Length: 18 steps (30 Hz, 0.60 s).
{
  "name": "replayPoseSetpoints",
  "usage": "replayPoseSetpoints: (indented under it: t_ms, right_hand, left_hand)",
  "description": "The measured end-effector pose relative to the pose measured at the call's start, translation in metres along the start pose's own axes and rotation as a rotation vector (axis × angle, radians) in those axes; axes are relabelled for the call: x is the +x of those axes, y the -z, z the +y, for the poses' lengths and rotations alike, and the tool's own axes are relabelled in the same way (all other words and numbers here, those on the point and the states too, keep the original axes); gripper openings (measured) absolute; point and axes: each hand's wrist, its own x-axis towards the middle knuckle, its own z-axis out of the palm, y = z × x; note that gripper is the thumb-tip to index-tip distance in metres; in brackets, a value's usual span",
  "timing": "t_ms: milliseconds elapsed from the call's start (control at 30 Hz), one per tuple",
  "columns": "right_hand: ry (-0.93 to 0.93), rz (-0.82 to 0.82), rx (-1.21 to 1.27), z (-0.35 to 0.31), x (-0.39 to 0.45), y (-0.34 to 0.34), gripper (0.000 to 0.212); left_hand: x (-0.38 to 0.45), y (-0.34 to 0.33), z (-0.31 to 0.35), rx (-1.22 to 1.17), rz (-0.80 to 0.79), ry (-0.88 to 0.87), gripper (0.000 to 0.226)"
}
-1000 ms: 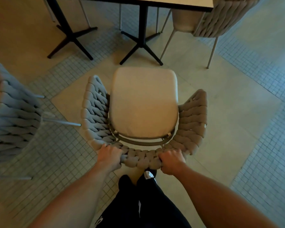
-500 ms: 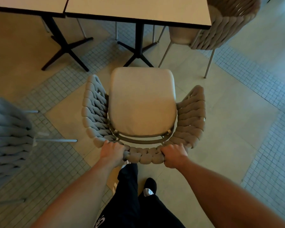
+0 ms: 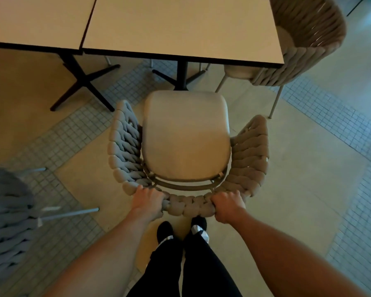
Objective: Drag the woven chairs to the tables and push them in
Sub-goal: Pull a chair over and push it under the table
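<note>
A woven chair point(image 3: 185, 138) with a pale seat cushion stands right in front of me, facing a white square table point(image 3: 180, 26). The cushion's front edge lies just short of the table's near edge, over the foot of the black pedestal point(image 3: 182, 76). My left hand point(image 3: 148, 202) grips the woven back rim at its left. My right hand point(image 3: 227, 205) grips the same rim at its right. My feet stand directly behind the chair.
A second white table point(image 3: 34, 22) adjoins on the left, with a black cross base point(image 3: 84, 84). Another woven chair point(image 3: 304, 46) is tucked at the table's right side. A grey woven chair point(image 3: 7, 221) stands at my left, its legs pointing toward me.
The chair has slid forward toward the table with both hands still gripping its back. I have stepped after it, and the tabletop now fills more of the view.
</note>
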Motion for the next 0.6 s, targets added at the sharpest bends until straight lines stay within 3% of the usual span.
replayPoseSetpoints:
  t_ms: [600]
  right_hand:
    - [-0.030,-0.023,-0.013,0.069,0.099,0.074,0.039]
  left_hand:
    - [0.118,0.064,-0.013,0.035,0.002,0.030,0.025]
